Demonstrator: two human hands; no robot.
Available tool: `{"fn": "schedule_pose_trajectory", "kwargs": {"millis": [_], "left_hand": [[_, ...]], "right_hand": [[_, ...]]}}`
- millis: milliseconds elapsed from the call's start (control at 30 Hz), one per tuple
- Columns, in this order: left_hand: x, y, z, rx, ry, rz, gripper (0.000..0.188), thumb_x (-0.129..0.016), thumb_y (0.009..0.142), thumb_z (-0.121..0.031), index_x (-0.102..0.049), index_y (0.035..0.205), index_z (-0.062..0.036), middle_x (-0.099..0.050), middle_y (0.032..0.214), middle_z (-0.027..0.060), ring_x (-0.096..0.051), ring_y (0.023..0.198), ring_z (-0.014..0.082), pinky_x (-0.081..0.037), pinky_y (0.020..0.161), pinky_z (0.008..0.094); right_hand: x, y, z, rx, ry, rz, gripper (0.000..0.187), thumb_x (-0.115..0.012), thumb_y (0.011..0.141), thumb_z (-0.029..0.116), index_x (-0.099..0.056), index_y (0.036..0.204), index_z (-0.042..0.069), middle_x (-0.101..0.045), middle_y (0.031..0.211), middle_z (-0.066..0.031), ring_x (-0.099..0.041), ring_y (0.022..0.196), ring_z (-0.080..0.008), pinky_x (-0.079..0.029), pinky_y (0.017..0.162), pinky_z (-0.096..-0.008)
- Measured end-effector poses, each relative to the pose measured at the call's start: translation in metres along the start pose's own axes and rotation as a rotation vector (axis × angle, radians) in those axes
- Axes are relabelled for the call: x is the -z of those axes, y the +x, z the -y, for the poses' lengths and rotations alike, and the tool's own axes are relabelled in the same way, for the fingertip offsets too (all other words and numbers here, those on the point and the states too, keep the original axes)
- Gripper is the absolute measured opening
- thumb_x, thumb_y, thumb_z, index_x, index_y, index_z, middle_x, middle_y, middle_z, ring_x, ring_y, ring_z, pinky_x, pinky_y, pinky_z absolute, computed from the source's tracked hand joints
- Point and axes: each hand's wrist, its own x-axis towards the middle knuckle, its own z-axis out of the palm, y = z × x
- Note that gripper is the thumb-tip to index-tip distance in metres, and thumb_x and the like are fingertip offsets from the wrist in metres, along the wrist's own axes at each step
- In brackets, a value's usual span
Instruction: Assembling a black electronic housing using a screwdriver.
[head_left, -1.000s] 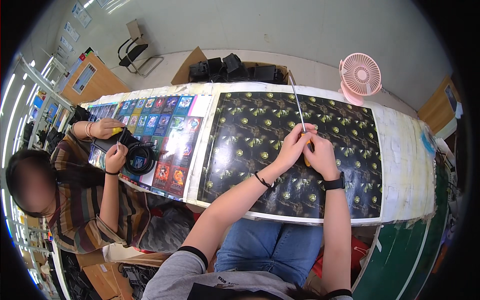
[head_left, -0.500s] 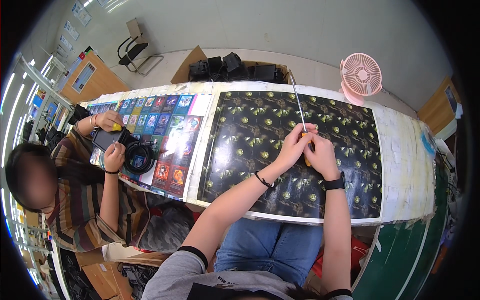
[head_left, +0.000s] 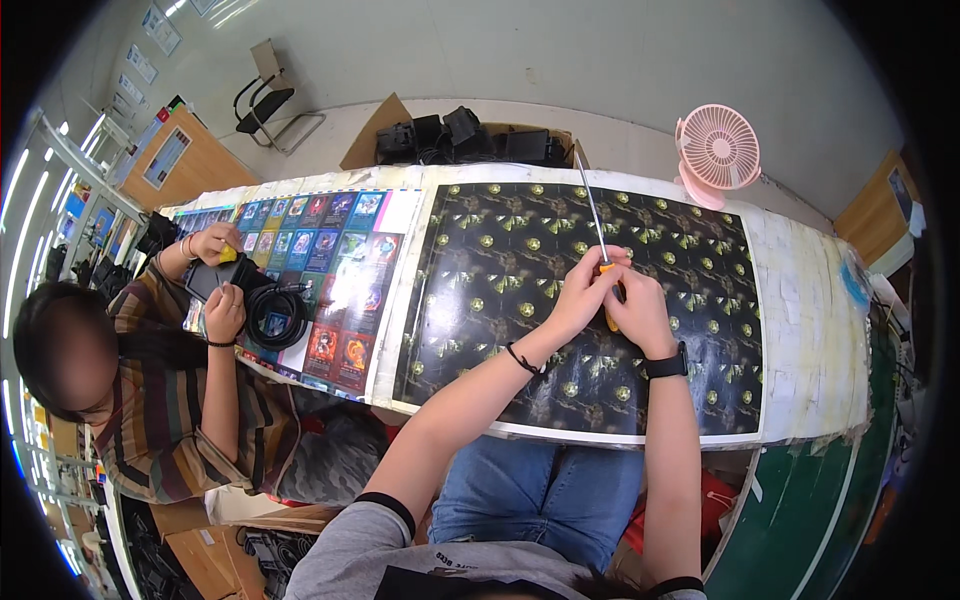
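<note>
Both of my hands come together over the dark printed sheet (head_left: 480,370). Between them is a long screwdriver (head_left: 592,208) with an orange and black handle. Its thin metal shaft points away from me, tilted slightly left, toward the far table edge. My left hand (head_left: 582,295) wraps the upper part of the handle, near the shaft. Lower on the same handle, my right hand (head_left: 642,312) is closed, its fingers touching the left hand. Most of the handle is hidden by my fingers.
At left, a co-worker (head_left: 180,400) handles a black boxy device (head_left: 205,278) with a coiled black cable (head_left: 277,315) over a colourful card sheet (head_left: 345,300). A pink fan (head_left: 719,150) stands at the far right. Beyond the table sits a carton (head_left: 365,135) of black devices.
My hands and the screwdriver stay almost in place, shifting very slightly left. The co-worker's nearer hand has moved a little on the black device.
</note>
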Motion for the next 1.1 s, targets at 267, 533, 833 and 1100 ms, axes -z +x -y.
{"fn": "schedule_pose_trajectory", "kwargs": {"millis": [267,533,833,1100], "left_hand": [[0.0006,0.0000,0.0000,0.031,-0.004,0.005,0.025,-0.052,0.094,-0.009,-0.055,0.118,-0.0018,-0.063,0.112,0.0102,-0.060,0.104,0.0143,-0.046,0.089,0.0275],[0.0010,0.0001,0.0006,0.028,-0.002,0.009,0.025,-0.053,0.094,-0.009,-0.054,0.118,-0.0023,-0.063,0.112,0.0098,-0.059,0.104,0.0136,-0.046,0.089,0.0266],[-0.0001,-0.0006,-0.0015,0.040,0.007,-0.002,0.025,-0.053,0.094,-0.009,-0.055,0.118,-0.0020,-0.064,0.111,0.0096,-0.059,0.103,0.0133,-0.046,0.088,0.0265],[0.0006,-0.0009,-0.0003,0.051,0.054,-0.009,0.025,-0.053,0.094,-0.010,-0.056,0.118,-0.0028,-0.065,0.110,0.0090,-0.060,0.100,0.0132,-0.047,0.086,0.0269]], "right_hand": [[0.0002,0.0008,-0.0013,0.000,-0.015,0.006,0.023,-0.065,0.082,0.021,-0.064,0.092,0.001,-0.065,0.081,-0.0182,-0.064,0.073,-0.0372,-0.050,0.063,-0.0448],[0.0000,0.0009,-0.0006,-0.004,-0.005,0.015,0.022,-0.064,0.082,0.021,-0.065,0.093,0.001,-0.066,0.081,-0.0185,-0.063,0.071,-0.0376,-0.049,0.061,-0.0451],[-0.0002,0.0004,-0.0015,0.007,-0.010,0.006,0.022,-0.064,0.082,0.021,-0.065,0.093,0.002,-0.066,0.080,-0.0180,-0.063,0.070,-0.0369,-0.050,0.061,-0.0446],[-0.0012,0.0005,-0.0013,0.008,-0.011,0.000,0.021,-0.064,0.083,0.021,-0.066,0.093,0.003,-0.065,0.079,-0.0172,-0.063,0.069,-0.0359,-0.049,0.061,-0.0442]]}}
